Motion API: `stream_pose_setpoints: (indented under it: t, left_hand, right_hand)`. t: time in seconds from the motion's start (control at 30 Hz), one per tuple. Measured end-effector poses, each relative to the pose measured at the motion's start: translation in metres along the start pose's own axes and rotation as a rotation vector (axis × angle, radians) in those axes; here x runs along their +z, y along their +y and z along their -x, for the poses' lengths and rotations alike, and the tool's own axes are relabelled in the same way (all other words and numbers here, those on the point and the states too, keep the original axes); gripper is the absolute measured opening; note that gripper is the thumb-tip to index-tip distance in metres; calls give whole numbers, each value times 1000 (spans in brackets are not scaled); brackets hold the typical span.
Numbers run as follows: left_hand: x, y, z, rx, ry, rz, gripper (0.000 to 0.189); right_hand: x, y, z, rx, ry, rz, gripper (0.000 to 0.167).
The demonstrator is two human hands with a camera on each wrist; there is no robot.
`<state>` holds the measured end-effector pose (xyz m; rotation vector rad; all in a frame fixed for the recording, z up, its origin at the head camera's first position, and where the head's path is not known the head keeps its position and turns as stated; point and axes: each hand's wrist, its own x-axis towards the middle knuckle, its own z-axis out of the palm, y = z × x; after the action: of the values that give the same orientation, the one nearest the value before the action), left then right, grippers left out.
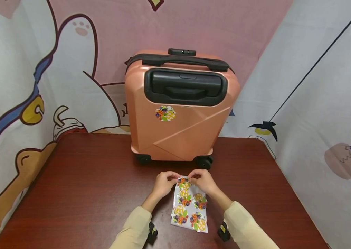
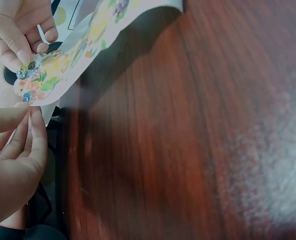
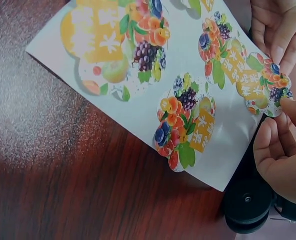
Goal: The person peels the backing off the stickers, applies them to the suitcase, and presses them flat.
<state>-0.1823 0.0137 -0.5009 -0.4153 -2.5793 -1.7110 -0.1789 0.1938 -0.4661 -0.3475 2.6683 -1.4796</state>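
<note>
A white sheet of fruit stickers (image 1: 191, 207) lies in front of the suitcase, its far end raised between both hands. My left hand (image 1: 163, 184) pinches the left side of this end with thumb and forefinger. My right hand (image 1: 205, 181) pinches the opposite side. Between the fingertips, one fruit sticker (image 3: 267, 85) juts past the sheet's far edge; its other side overlaps the sheet. Other stickers with printed fruit and yellow lettering, such as the lower sticker (image 3: 185, 122), stay flat on the backing. A round fruit sticker (image 1: 165, 113) is on the suitcase front.
An orange-pink hard-shell suitcase (image 1: 175, 131) stands upright on wheels at the back of the dark red-brown table (image 1: 94, 193). Its black carry handle (image 1: 188, 61) is on top. Cartoon-printed cloth (image 1: 107, 45) hangs behind and at both sides.
</note>
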Motion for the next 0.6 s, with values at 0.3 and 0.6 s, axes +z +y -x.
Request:
stream_pose_setpoints:
  t: [0.3,0.6]
  left_hand:
    - [-1,2,-1,-34,2,-1,10]
    - [-5,-3,-2,-28,-23,-7,10]
  right_hand:
    - [-4,-5,2,8,-17,-17,6]
    - [-15,-39,14,32,-36,-22,4]
